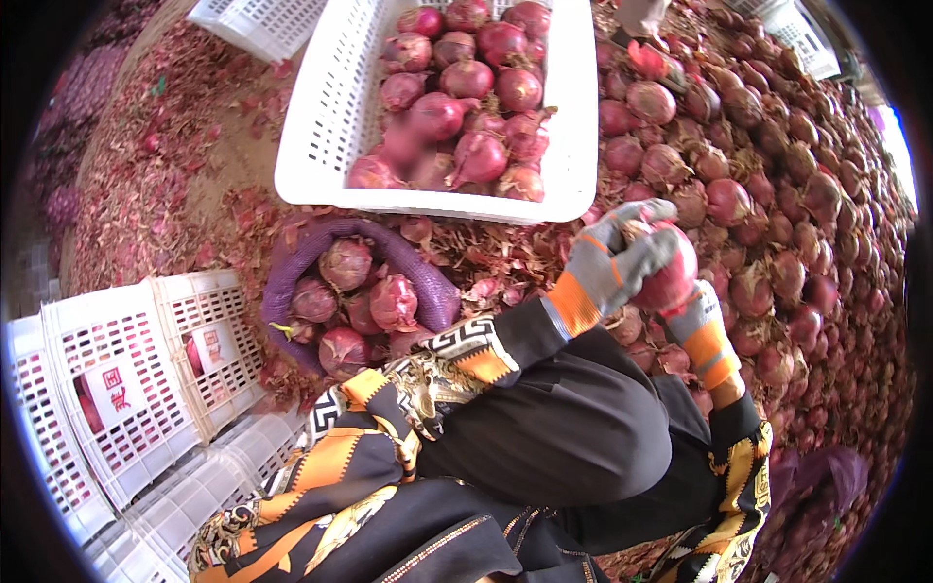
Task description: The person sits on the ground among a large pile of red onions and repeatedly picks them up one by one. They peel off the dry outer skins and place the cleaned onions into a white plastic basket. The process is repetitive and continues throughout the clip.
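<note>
In orange-cuffed grey gloves, both of my hands are on one large red onion above the right-hand pile. My left hand grips its stem side, thumb and fingers around the dry neck. My right hand holds it from below and the right, partly hidden behind it. Ahead stands a white plastic crate with many red onions inside. Nearer, left of my hands, a purple mesh bag with its rim rolled down holds several onions.
A large heap of red onions covers the right side. Stacked white crates stand at left, another crate at upper left. Loose onion skins litter the ground. A purple mesh bag lies at lower right.
</note>
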`<act>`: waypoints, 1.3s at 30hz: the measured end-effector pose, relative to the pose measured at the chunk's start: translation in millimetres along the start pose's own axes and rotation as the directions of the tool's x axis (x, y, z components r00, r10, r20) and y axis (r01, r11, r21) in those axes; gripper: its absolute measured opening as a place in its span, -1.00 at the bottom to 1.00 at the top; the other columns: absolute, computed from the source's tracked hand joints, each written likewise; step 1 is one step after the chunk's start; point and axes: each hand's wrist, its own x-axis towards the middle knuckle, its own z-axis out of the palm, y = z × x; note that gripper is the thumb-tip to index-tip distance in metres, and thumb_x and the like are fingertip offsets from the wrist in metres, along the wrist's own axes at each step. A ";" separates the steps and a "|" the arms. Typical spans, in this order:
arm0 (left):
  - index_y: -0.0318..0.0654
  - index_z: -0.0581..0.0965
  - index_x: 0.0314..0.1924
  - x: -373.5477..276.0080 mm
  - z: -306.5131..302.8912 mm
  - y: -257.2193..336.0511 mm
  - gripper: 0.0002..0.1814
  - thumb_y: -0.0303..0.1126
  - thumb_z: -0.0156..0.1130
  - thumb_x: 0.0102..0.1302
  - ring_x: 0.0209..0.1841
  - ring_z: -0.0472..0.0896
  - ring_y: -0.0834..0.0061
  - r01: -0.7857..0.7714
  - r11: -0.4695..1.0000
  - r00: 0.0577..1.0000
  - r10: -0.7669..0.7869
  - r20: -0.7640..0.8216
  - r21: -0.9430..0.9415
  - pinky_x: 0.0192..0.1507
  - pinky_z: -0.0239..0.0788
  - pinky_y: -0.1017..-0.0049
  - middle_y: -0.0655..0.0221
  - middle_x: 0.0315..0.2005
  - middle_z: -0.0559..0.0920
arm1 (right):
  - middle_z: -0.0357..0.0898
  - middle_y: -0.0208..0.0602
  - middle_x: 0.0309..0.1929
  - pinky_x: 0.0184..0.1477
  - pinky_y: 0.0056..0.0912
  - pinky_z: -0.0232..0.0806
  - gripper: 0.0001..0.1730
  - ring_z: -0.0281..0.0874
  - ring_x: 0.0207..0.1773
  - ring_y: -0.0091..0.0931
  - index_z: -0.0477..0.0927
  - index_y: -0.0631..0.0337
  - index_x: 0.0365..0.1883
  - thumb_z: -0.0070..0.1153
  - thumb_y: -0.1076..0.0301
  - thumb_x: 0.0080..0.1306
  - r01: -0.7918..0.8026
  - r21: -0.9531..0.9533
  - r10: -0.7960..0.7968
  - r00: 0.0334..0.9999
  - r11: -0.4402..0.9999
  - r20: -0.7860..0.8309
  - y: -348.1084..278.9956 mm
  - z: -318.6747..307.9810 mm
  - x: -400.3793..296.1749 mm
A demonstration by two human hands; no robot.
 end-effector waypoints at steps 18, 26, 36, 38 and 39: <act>-0.21 0.54 -0.08 88.3 -313.8 194.8 -0.63 -0.41 0.15 0.04 -0.17 0.53 -0.05 0.277 -0.790 0.954 0.157 -0.256 0.547 -0.07 0.39 0.21 0.04 -0.32 0.60 | 0.48 -0.55 -0.49 -0.63 -0.66 0.12 -0.71 0.26 -0.59 -0.74 0.57 0.07 -0.03 0.14 0.41 0.26 -0.416 0.717 0.718 0.676 0.559 -0.166 137.0 -35.1 -125.2; -0.41 0.50 -0.01 29.1 -149.8 158.0 -0.75 -0.55 0.09 0.32 -0.20 0.59 0.56 -0.040 0.375 0.898 0.420 -0.131 0.926 -0.18 0.48 0.61 0.22 -0.13 0.60 | 0.33 -0.18 0.22 0.17 -0.17 0.28 -0.25 0.31 0.22 -0.18 0.36 -0.23 0.23 0.31 0.28 0.01 -0.732 -0.197 0.494 0.608 0.652 -0.622 151.3 -6.1 -209.0; -0.35 0.46 0.11 -8.3 -30.5 1.8 -0.61 -0.43 0.16 0.30 -0.25 0.53 0.66 0.028 0.263 0.979 -0.201 0.026 0.964 -0.17 0.42 0.64 0.34 -0.07 0.55 | 0.17 -0.11 0.28 0.20 -0.03 0.21 -0.05 0.27 0.24 -0.11 0.17 -0.37 0.33 0.28 0.33 -0.06 -0.633 -0.392 0.673 0.738 0.668 -0.045 176.7 56.3 -108.2; -0.32 0.47 0.09 5.2 -26.4 -29.0 -0.64 -0.47 0.13 0.29 -0.36 0.50 0.72 0.232 0.521 0.951 -0.297 -0.081 0.821 -0.32 0.39 0.70 0.41 -0.21 0.57 | 0.28 -0.14 0.23 0.06 -0.12 0.36 -0.09 0.40 0.15 -0.20 0.22 -0.23 0.31 0.33 0.30 -0.05 -0.667 -0.345 0.678 0.727 0.660 -0.109 184.7 33.9 -149.3; -0.31 0.46 0.11 8.1 -28.5 -41.3 -0.64 -0.45 0.14 0.31 -0.34 0.52 0.70 0.305 0.632 0.930 -0.358 -0.080 0.713 -0.32 0.41 0.69 0.39 -0.21 0.58 | 0.34 -0.16 0.19 -0.02 -0.17 0.40 -0.15 0.45 0.10 -0.24 0.25 -0.17 0.29 0.31 0.25 -0.01 -0.703 0.107 0.711 0.692 0.703 -0.126 183.1 22.0 -170.0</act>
